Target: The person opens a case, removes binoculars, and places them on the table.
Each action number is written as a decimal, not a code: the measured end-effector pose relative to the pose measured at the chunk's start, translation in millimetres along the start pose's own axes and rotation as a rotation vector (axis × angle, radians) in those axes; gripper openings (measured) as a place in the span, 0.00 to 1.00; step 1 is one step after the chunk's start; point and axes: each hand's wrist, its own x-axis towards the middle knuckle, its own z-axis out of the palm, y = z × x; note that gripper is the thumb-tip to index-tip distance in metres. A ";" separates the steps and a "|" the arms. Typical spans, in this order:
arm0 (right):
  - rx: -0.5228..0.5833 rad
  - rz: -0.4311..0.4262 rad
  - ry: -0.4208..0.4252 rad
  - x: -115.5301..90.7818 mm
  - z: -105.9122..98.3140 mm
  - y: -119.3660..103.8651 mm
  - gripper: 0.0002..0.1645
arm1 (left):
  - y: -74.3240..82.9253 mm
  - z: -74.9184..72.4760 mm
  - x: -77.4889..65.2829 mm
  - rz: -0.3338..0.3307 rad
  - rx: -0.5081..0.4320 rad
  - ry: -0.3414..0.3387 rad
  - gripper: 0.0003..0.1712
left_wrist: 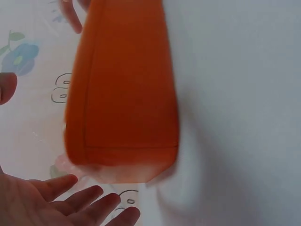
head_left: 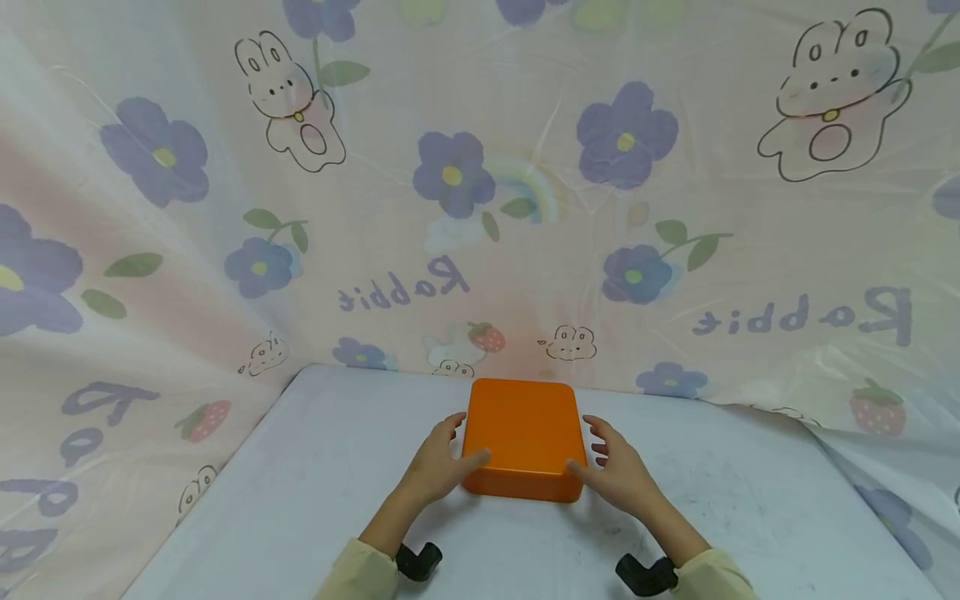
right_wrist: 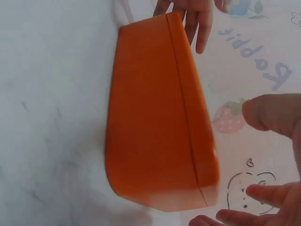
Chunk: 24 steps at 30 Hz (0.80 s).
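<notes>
An orange box (head_left: pixel 522 425) with rounded corners lies flat on the white table. Both wrist views show a seam near its top edge, like that of a lid. My left hand (head_left: pixel 441 461) is at the box's left side, its thumb over the near left top edge. In the left wrist view its spread fingers (left_wrist: pixel 84 205) are apart from the box (left_wrist: pixel 127 89). On the other side is my right hand (head_left: pixel 618 477), thumb by the near right corner. Its fingers (right_wrist: pixel 268 197) also stand off the box (right_wrist: pixel 150 108) in the right wrist view.
The white table (head_left: pixel 300 492) carries faint dark smudges on its right part. A patterned curtain (head_left: pixel 525 275) with rabbits and flowers rises behind the table and along its sides. Each wrist wears a black strap-on piece (head_left: pixel 420 562).
</notes>
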 end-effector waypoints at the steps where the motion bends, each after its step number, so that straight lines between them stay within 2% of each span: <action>1: 0.003 -0.003 -0.004 -0.1 2.1 0.5 0.49 | -0.8 1.9 -0.1 -0.002 0.003 -0.001 0.49; 8: 0.026 0.005 -0.038 -1.3 12.9 1.3 0.54 | -6.3 15.6 -0.7 -0.036 0.002 0.004 0.55; 15: 0.017 0.014 -0.040 -1.6 18.3 -2.1 0.57 | -7.3 20.8 -1.5 -0.004 -0.001 0.034 0.62; 24: -0.034 0.003 -0.032 -2.3 20.9 -3.3 0.58 | -11.3 21.8 1.1 0.045 -0.001 0.035 0.61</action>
